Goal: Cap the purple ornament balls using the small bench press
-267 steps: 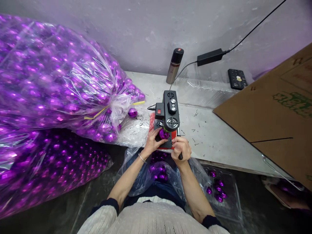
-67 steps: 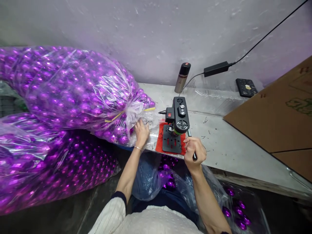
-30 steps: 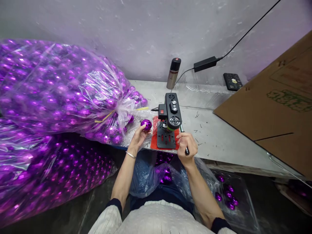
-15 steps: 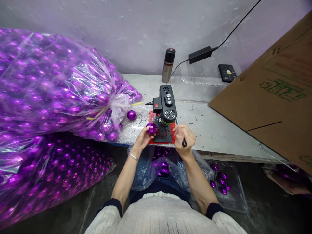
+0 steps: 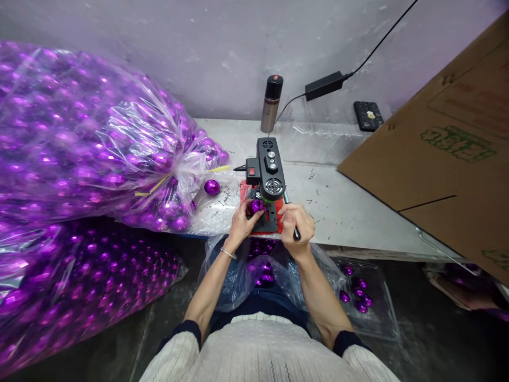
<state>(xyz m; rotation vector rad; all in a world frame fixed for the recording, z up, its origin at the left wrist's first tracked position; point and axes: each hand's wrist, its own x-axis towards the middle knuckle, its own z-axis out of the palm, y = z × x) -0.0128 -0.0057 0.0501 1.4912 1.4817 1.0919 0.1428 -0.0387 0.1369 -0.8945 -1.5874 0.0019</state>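
Observation:
Between the fingers of my left hand (image 5: 240, 223) is a shiny purple bauble (image 5: 257, 206), held just below the head of a small black bench drill press (image 5: 271, 168). The machine's head hides the tool tip, so I cannot tell whether it touches the bauble. My right hand (image 5: 298, 227) is wrapped round the black-gripped feed lever (image 5: 296, 235) on the machine's right side. Under the press lies a red mat (image 5: 243, 191). Another purple bauble (image 5: 212, 187) rests on the table to the left.
Large clear bags of purple baubles (image 5: 79, 132) crowd the left. A spray can (image 5: 271, 103), a power adapter (image 5: 324, 86) and a black phone-like object (image 5: 368, 116) lie at the back. A cardboard box (image 5: 429, 154) leans in from the right. Below is a plastic tray (image 5: 382, 318) with several baubles.
My left hand has carried the bauble right and slightly up, from beside the press to under its head. My right hand stays on the lever. The whole view has shifted slightly.

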